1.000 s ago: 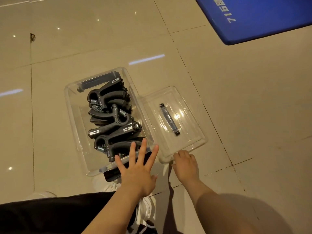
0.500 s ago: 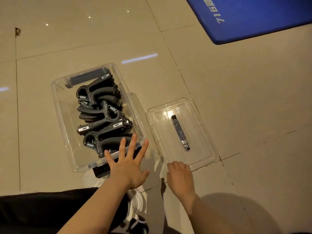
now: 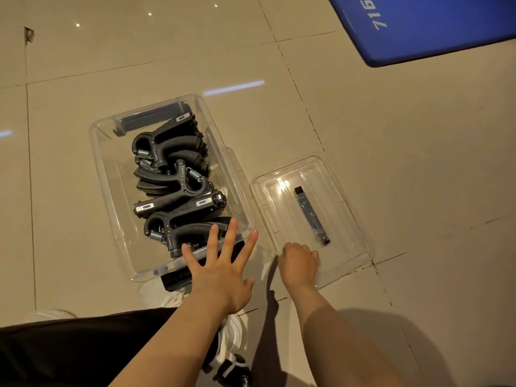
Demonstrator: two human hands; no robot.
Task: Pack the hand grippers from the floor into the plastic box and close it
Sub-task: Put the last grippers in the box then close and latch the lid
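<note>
A clear plastic box (image 3: 100,163) stands open on the tiled floor, filled with several black hand grippers (image 3: 173,174) with metal springs. Its clear lid (image 3: 343,208) lies flat on the floor just right of the box, with a dark handle (image 3: 311,216) in its middle. My left hand (image 3: 220,263) is spread flat, fingers straight, over the near end of the box and the nearest hand gripper. My right hand (image 3: 298,261) has its fingers curled over the near left edge of the lid.
A blue mat (image 3: 435,23) with white print lies at the far right. My white shoe (image 3: 231,331) and black trouser leg (image 3: 83,347) are below the box. A dark flat object (image 3: 176,277) sticks out under the box's near edge. Bare tiles lie all around.
The lid, first tilted against the box's right side, came away to the right with my right hand and now lies flat. My left hand stayed spread over the box's near end.
</note>
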